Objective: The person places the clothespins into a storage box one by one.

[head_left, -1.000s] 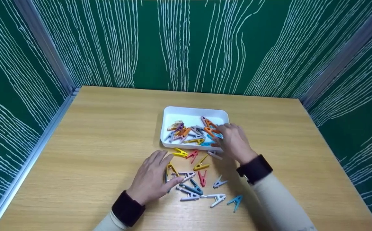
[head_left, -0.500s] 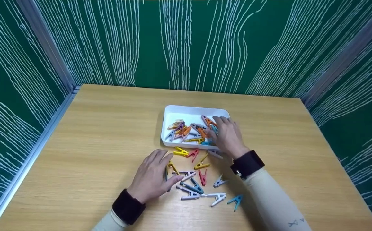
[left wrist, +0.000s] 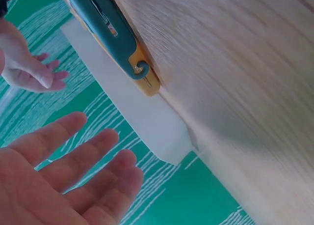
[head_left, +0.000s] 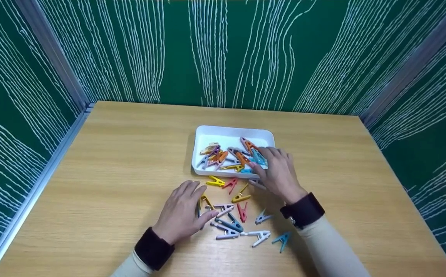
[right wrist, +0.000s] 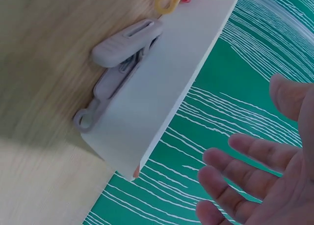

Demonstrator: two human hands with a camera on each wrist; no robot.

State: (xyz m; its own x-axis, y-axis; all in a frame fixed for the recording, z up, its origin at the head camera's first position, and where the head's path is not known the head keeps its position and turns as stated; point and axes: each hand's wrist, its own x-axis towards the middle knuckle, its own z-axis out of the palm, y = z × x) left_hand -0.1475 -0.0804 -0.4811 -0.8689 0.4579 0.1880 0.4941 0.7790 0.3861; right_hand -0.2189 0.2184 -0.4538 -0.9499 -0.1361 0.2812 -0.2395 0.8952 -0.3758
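Right hand above the tray's near right corner, clothes pegs on both sides of its rim

The shallow white rectangular tray [head_left: 223,134] stands on the pale wood-grain table [head_left: 130,154], holding a jumble of coloured plastic clothes pegs. The right hand [head_left: 280,173] hangs over its near right corner, fingers apart; nothing shows between them. Beneath the fingers lies a light-blue plastic peg [head_left: 259,157], with an orange plastic peg [head_left: 242,157] just left of the thumb; contact cannot be told. More pegs lie loose on the near side, among them a pale lilac plastic peg [right wrist: 127,41] just beside the tray's near wall. The left hand [head_left: 180,213], fingers spread and no grip visible, is left of this group, near a dark teal plastic peg [left wrist: 100,26].

The step seems to be handling pegs at the tray. Best would be to pinch one peg by a single arm, from above, easing it free of its neighbours and clearing the rim.

No brand or label is legible; the green wall [head_left: 176,50] bears wavy white lines, not lettering.
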